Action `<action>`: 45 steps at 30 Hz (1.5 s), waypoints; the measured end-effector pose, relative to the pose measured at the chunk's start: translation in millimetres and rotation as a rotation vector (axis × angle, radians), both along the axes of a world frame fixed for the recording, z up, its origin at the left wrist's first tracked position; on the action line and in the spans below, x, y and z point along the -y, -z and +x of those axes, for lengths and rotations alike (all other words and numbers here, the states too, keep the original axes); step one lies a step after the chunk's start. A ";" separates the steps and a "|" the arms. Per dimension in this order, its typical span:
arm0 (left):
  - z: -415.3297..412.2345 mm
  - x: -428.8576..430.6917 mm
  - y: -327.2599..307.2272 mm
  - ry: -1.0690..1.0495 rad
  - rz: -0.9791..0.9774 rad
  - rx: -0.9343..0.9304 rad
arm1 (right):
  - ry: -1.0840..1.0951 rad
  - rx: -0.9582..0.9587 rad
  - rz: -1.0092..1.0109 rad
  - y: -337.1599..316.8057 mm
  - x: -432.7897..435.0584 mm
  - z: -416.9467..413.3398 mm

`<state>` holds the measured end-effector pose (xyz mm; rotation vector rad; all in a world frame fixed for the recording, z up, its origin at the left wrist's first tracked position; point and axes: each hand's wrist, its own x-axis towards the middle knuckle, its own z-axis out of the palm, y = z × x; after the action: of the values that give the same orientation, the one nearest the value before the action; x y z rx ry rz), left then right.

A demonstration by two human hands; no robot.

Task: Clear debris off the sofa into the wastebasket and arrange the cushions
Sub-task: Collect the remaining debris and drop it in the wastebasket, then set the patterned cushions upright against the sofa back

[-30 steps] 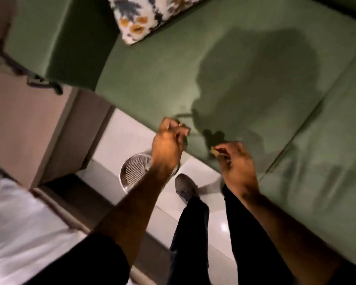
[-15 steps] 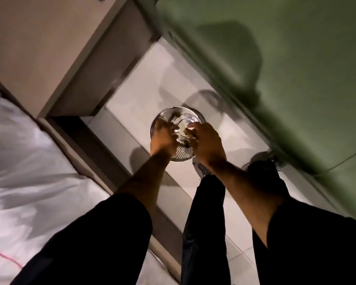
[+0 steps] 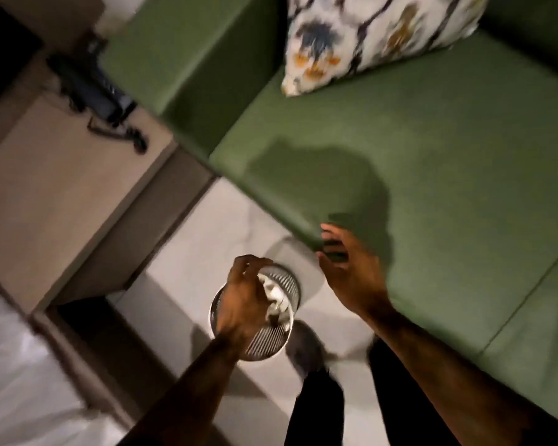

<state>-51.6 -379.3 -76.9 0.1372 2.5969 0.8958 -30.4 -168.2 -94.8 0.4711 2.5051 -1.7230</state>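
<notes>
1. The left hand (image 3: 244,304) is held curled over the wastebasket (image 3: 271,336); whether anything is gripped cannot be told.
2. The right hand (image 3: 351,278) is spread open, empty, near the sofa (image 3: 432,140) edge.
3. Pale debris (image 3: 274,296) is seen inside the wastebasket; scraps dropped off-centre could be spilled onto the floor (image 3: 207,246).
4. The cushion (image 3: 368,37) lies far on the seat.

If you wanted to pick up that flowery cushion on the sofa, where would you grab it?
Probably the patterned cushion is best taken by its lower corner, which points out over the green sofa seat. Come from the front, over the open seat: the armrest and backrest close in its other sides. The open right hand is nearer.
</notes>
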 end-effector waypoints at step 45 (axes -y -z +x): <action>-291.7 -390.4 -109.3 0.397 0.552 0.151 | 0.928 -0.117 0.013 -97.0 -345.1 -76.0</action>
<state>-343.4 11.1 32.5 0.6766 2.0180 1.3718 -106.3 176.9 2.2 1.7948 2.5369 -1.9799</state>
